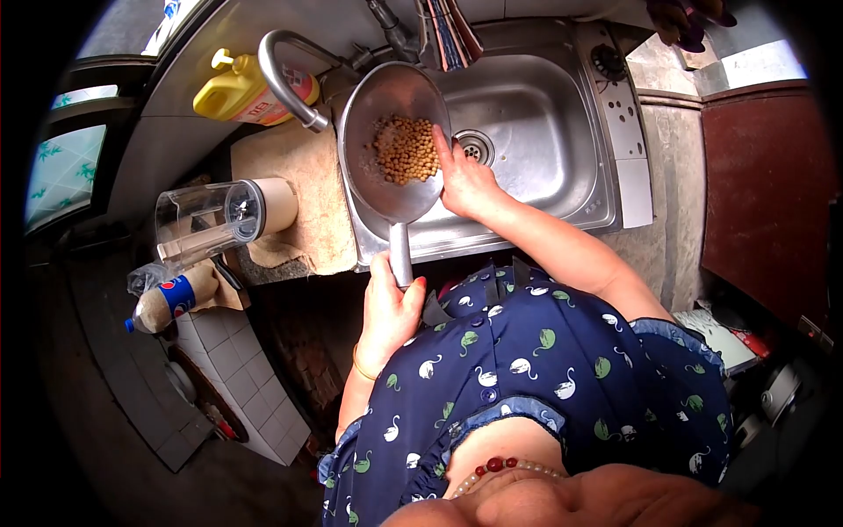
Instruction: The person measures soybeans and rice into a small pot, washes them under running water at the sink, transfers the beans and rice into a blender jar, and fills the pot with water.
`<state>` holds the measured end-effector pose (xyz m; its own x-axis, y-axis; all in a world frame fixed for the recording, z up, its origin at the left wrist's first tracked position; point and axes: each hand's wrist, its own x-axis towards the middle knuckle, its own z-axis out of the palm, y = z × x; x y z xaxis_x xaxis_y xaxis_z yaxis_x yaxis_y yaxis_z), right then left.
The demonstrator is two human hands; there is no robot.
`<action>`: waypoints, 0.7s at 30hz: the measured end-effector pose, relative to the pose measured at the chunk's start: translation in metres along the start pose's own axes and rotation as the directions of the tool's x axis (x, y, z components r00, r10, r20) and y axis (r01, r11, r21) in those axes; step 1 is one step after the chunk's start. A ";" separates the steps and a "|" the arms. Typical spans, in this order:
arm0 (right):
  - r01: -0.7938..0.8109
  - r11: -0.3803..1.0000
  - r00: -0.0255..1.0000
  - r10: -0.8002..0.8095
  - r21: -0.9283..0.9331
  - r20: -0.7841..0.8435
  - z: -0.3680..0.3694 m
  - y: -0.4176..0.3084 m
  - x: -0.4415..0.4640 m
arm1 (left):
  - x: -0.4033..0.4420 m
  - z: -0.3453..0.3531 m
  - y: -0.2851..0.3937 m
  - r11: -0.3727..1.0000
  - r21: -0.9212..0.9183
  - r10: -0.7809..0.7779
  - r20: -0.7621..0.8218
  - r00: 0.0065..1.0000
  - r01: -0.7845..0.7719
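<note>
Beans [406,151], too many to count, heaped inside one metal pan [364,180]. Left hand [394,303] wrapped round the pan's handle [400,250], some fingers out of sight. Right hand [467,183] at the rim, index finger [442,145] reaching over it; remaining fingers hidden, cannot tell if they grasp. Outward: one sink [549,114], left side covered by pan; one faucet [290,83]; one yellow jug [230,95]; one blender [281,206] on a tan cloth [320,202]; one bottle [167,303].
</note>
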<state>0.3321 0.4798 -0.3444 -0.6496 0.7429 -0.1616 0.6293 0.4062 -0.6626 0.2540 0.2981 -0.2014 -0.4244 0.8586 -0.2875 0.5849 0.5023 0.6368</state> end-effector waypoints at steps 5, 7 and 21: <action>-0.008 1.000 1.000 0.008 -0.013 0.020 -0.001 -0.002 0.000 | -0.001 0.000 0.001 1.000 0.017 0.014 -0.003 1.000 -0.014; -0.004 1.000 1.000 0.004 -0.008 0.011 0.001 -0.001 0.001 | -0.001 -0.001 0.002 0.999 0.033 0.032 -0.011 0.999 -0.032; 0.022 1.000 0.999 -0.022 0.001 0.038 0.015 -0.012 0.001 | -0.011 0.000 -0.011 0.999 -0.008 -0.034 -0.061 0.998 0.034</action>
<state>0.3175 0.4680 -0.3474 -0.6788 0.7131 -0.1749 0.6147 0.4217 -0.6666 0.2520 0.2825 -0.2052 -0.4852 0.8332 -0.2651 0.5647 0.5301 0.6325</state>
